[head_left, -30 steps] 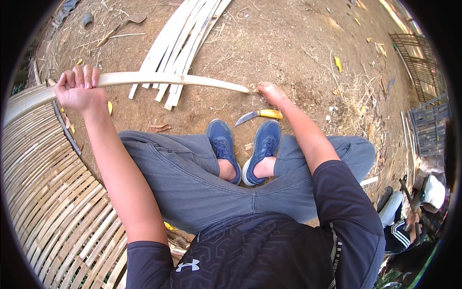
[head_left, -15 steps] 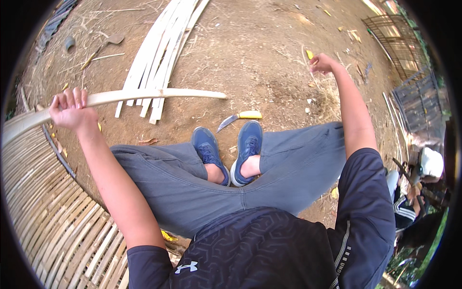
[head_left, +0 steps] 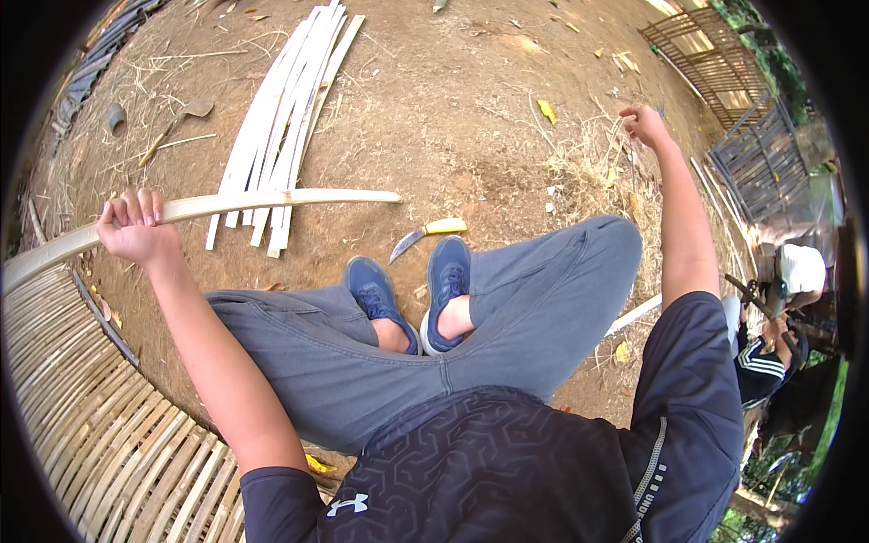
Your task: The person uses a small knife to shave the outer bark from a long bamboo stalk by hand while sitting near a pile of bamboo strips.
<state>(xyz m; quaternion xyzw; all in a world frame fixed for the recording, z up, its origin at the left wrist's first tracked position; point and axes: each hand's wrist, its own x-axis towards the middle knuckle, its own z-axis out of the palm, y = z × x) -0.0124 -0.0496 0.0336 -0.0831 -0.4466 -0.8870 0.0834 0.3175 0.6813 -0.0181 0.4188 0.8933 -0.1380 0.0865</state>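
Note:
A long, pale split-bamboo strip is gripped in my left hand, its fingers wrapped over the top. Its far end reaches to the right above the ground, crossing in front of a bundle of pale strips. The other end runs out past the left rim. My right hand hangs out at the far right over dry fibres, fingers loosely bent and apart, with nothing visible in them. A curved knife with a yellow handle lies on the dirt just beyond my shoes.
The bundle of flat pale strips lies at the upper left. A slatted bamboo bench stands at my left. Straw-like shavings litter the ground at right. Woven bamboo panels lean at far right; another person sits nearer.
My right hand has moved to the right, away from the yellow scrap on the ground. My right knee has risen. The left hand keeps its hold on the strip; the view has shifted slightly.

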